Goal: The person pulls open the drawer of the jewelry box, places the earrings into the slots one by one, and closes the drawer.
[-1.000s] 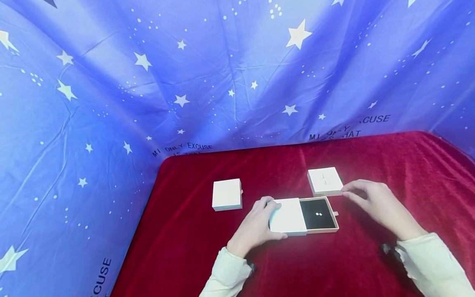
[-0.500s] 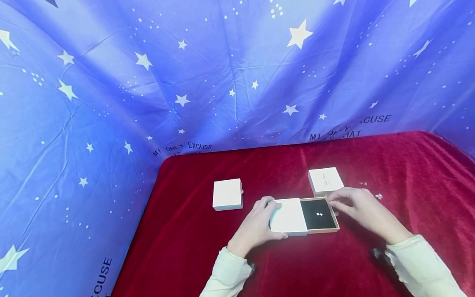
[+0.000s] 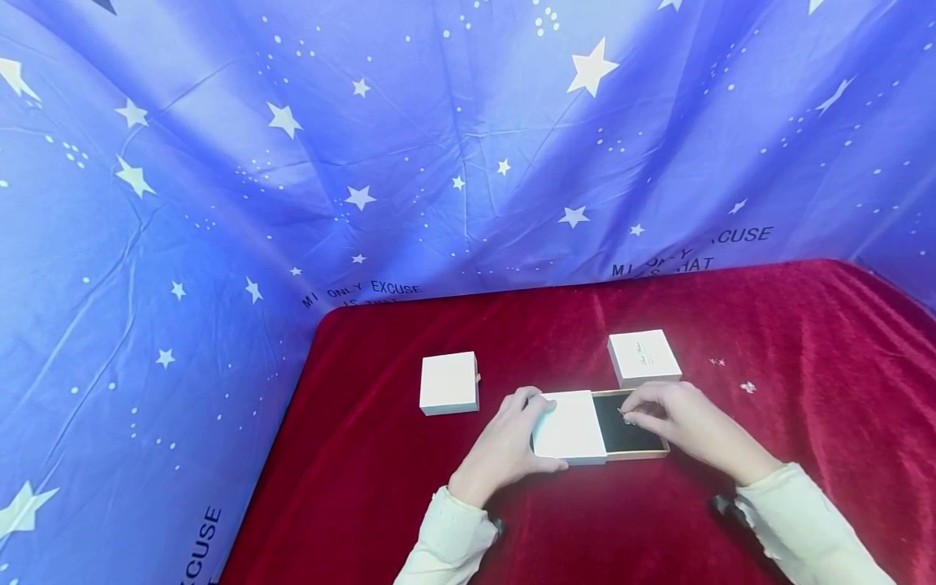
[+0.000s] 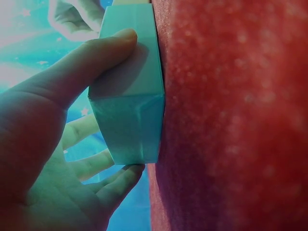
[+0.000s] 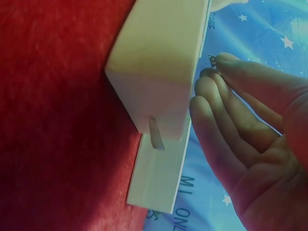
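My left hand (image 3: 500,443) grips the sleeve of a white drawer-style jewelry box (image 3: 570,426), thumb on its near side and fingers at its far side and end. The drawer is pulled out to the right, showing a black pad (image 3: 621,439) inside a tan rim. Over this pad is my right hand (image 3: 683,418), thumb and forefinger pinching a small, sparkling earring (image 5: 212,61). In the right wrist view the earring tip pokes out past the fingertips, above the drawer (image 5: 154,53) with its pull tab (image 5: 155,134). The fingers hide part of the pad.
A closed white box (image 3: 448,382) lies to the left; another white box (image 3: 643,356) with printed lettering stands just behind the drawer. Small shiny pieces (image 3: 747,387) lie on the red velvet cloth (image 3: 812,349) at the right. Behind hangs a blue star-patterned curtain (image 3: 439,122).
My right hand has moved left from beside the lettered box to over the black pad, uncovering small shiny pieces on the cloth. The left hand and the box have stayed put.
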Motion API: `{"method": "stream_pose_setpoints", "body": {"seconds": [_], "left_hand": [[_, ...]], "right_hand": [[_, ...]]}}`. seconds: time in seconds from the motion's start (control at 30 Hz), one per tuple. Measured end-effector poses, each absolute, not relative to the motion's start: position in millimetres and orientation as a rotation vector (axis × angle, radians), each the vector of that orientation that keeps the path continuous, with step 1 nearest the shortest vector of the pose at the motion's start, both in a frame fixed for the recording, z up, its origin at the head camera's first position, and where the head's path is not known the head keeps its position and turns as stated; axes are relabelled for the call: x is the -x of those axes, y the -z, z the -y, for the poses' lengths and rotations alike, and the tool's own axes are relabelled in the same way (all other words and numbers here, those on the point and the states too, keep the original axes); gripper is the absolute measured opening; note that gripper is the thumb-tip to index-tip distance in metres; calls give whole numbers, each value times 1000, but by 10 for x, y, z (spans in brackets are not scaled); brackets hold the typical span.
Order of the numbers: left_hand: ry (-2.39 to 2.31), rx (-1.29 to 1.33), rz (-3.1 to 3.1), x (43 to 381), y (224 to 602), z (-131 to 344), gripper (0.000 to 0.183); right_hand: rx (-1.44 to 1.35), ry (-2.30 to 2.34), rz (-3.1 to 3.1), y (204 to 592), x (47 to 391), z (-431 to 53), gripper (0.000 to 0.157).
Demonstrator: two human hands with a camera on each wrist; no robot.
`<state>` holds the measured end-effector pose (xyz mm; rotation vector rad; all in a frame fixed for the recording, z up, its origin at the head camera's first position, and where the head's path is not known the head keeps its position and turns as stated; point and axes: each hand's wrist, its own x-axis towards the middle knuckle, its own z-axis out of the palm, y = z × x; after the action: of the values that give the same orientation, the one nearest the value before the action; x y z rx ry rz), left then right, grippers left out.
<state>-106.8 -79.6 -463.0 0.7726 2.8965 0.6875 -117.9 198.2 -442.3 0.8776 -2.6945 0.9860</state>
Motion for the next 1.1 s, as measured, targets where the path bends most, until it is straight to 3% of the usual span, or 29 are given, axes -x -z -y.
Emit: {"method": "stream_pose_setpoints", "body": {"seconds": [0.53,1.1], "left_hand": [[-693,-760,-2889,1066,4623,793,79],[-682,-762,-2890,1059,4602,799,79]], "right_hand": [[-910,-845,2807,4473,1190,-1857,10],[-963,-829,2804,4507,1206,-1792,14]]}}
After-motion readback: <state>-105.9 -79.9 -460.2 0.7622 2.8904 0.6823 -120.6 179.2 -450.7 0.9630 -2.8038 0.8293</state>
